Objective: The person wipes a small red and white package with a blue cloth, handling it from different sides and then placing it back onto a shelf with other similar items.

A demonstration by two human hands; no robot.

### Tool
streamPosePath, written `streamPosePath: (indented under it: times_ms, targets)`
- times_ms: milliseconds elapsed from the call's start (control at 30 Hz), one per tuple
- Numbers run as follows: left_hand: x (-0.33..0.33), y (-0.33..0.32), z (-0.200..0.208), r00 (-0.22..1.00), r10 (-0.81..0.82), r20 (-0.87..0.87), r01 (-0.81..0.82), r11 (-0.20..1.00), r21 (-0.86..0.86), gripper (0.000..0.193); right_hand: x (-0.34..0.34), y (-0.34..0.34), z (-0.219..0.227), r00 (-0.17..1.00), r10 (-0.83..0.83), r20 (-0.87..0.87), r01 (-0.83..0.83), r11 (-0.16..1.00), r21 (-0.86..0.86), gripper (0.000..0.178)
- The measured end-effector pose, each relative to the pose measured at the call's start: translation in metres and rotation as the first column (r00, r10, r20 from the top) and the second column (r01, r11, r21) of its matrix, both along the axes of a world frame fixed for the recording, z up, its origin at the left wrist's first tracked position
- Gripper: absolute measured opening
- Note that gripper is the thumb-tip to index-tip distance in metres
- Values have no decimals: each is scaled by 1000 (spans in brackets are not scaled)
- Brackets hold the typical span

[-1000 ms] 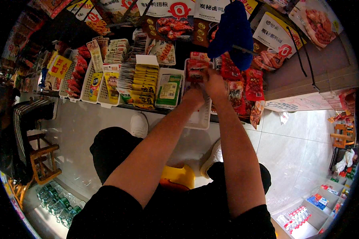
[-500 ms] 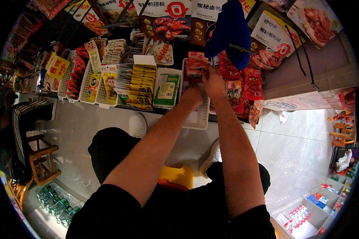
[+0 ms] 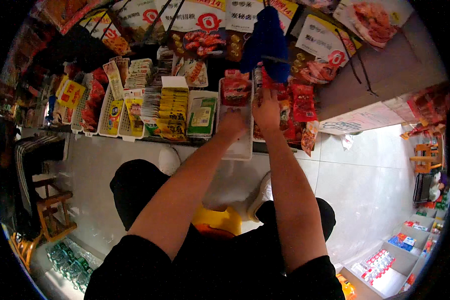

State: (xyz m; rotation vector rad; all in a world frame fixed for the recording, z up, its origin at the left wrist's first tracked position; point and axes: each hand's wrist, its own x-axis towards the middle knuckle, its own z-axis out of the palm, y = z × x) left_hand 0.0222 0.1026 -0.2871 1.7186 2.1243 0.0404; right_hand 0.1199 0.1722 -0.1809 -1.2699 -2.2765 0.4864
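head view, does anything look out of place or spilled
A crumpled white scrap, perhaps paper or plastic, seems to lie loose on the tiled floor at right, like litter. I see no clear spill.

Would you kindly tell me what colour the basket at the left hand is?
The basket is white, seen best in the head view.

White basket (image 3: 241, 151): near end open from above; red packets (image 3: 236, 93) block far end; blue object (image 3: 269, 42) hangs beyond, far right.
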Motion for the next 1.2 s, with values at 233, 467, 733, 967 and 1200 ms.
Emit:
streamPosePath:
  times_ms: [233, 467, 733, 967, 1200]
  targets:
    - [20, -13, 85, 889, 288, 356, -330, 942, 63, 28, 83, 23, 6, 908, -413, 70, 418, 905, -79, 23]
    - [54, -12, 88, 708, 155, 689, -346, 926, 148, 17, 127, 6, -25, 893, -391, 222, 439, 863, -248, 42]
    - [104, 23, 43, 709, 66, 702, -281, 940, 195, 19, 117, -6, -21, 878, -441, 186, 476, 848, -232, 33]
    - [126, 21, 71, 701, 130, 701, -270, 959, 92, 24, 134, 2, -25, 898, -375, 231, 416, 894, -166, 30]
    - [93, 5, 74, 667, 115, 736, -271, 958, 96, 26, 142, -2, 9, 893, -436, -106, 410, 889, -203, 24]
